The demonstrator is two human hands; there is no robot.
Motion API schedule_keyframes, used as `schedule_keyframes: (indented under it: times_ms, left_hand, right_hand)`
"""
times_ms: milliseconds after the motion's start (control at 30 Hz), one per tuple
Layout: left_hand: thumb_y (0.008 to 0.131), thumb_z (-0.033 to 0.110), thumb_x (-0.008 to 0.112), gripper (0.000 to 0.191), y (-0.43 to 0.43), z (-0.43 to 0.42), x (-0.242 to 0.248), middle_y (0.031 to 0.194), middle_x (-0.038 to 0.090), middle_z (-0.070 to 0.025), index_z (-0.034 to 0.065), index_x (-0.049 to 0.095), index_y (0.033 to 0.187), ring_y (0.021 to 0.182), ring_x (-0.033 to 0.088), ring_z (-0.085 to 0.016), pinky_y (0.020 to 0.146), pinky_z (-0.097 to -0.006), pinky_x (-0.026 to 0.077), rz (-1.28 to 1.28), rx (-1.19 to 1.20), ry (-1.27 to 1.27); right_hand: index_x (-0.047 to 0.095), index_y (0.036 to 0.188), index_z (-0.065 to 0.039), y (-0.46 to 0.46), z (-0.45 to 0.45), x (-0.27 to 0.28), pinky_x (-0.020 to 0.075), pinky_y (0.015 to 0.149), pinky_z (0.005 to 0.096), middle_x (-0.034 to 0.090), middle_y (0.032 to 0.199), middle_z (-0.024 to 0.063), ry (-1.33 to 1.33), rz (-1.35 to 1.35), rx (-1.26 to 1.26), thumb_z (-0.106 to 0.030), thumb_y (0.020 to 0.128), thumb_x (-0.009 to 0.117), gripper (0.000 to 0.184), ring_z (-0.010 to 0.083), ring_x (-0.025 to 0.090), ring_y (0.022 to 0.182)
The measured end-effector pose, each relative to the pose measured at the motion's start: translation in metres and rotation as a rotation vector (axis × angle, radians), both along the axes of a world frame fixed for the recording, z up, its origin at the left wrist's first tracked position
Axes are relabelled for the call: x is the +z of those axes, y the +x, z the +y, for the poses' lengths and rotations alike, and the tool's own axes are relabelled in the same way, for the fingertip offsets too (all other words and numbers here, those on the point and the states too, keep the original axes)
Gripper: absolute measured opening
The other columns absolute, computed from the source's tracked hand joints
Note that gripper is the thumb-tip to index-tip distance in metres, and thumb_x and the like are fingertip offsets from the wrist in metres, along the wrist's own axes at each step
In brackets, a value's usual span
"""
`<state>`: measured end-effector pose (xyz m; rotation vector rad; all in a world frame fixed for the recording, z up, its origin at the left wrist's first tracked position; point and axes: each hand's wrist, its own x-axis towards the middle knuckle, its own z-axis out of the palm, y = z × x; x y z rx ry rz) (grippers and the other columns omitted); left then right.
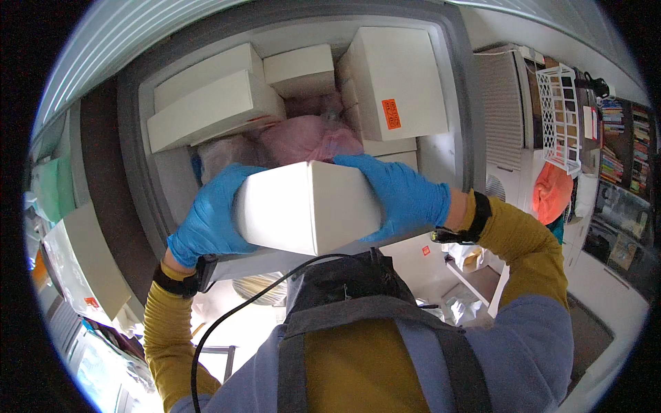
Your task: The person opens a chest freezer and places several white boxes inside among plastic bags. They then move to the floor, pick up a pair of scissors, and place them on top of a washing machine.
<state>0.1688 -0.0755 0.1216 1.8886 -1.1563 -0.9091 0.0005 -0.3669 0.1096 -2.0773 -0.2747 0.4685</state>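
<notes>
A plain white cardboard box (310,206) is held between my two blue-gloved hands, one edge turned up toward me. My left hand (217,217) grips its left side, and my right hand (405,193) clasps the right side. Beneath and beyond it lies an open chest freezer (472,118) with a grey rim. Long white boxes (201,113) rest inside at the left, a smaller white box (299,69) at the back, and a large white box (403,77) with an orange label at the right. Pink plastic bags (304,137) fill the middle; their contents are hidden.
Left of the freezer stands another white box (88,263) with an orange label. A black cable (248,299) loops across my front. To the right are a white plastic basket (559,118), an orange cloth (552,193) and shelves of books (625,139).
</notes>
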Motion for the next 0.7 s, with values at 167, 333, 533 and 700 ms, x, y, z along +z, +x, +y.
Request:
schedule_keyframes:
  times_ms: [167, 333, 533, 700]
  left_hand:
    - [0.054, 0.029, 0.089, 0.080, -0.003, -0.031, -0.002, 0.109, 0.059, -0.0131, 0.0087, 0.053, 0.123, 0.100, 0.062, -0.032, 0.088, -0.0398, 0.050, -0.102, -0.163, -0.029]
    - [0.058, 0.027, 0.086, 0.077, 0.003, -0.057, -0.010, 0.111, 0.059, -0.0135, 0.0087, 0.052, 0.124, 0.100, 0.062, -0.032, 0.088, -0.0402, 0.050, -0.106, -0.264, -0.027]
    - [0.057, 0.030, 0.088, 0.085, 0.021, -0.083, -0.014, 0.120, 0.059, -0.0145, 0.0069, 0.049, 0.128, 0.108, 0.060, -0.031, 0.094, -0.0406, 0.048, 0.046, -0.354, 0.050]
    - [0.063, 0.030, 0.088, 0.104, 0.023, -0.120, -0.038, 0.147, 0.040, -0.0166, 0.0089, 0.031, 0.148, 0.130, 0.045, -0.031, 0.110, -0.0420, 0.037, 0.351, -0.381, -0.160]
  right_hand:
    - [0.017, 0.150, -0.006, -0.028, 0.006, 0.001, 0.0464, 0.098, 0.0466, 0.044, 0.137, 0.0250, 0.131, -0.131, -0.200, -0.039, 0.062, 0.086, 0.117, 0.0414, 0.053, 0.119]
    - [0.023, 0.148, -0.009, -0.044, 0.002, -0.001, 0.0473, 0.097, 0.0458, 0.048, 0.133, 0.0254, 0.139, 0.032, -0.319, -0.039, 0.062, 0.085, 0.110, 0.0419, 0.054, 0.118]
    - [0.027, 0.145, -0.005, -0.050, -0.004, 0.017, 0.0473, 0.096, 0.0461, 0.051, 0.130, 0.0251, 0.093, 0.055, -0.461, -0.039, 0.060, 0.084, 0.107, 0.0400, 0.056, 0.116]
    - [0.031, 0.140, -0.002, -0.055, -0.036, 0.040, 0.0454, 0.098, 0.0457, 0.050, 0.128, 0.0246, -0.026, 0.071, -0.511, -0.040, 0.060, 0.085, 0.104, 0.0371, 0.054, 0.118]
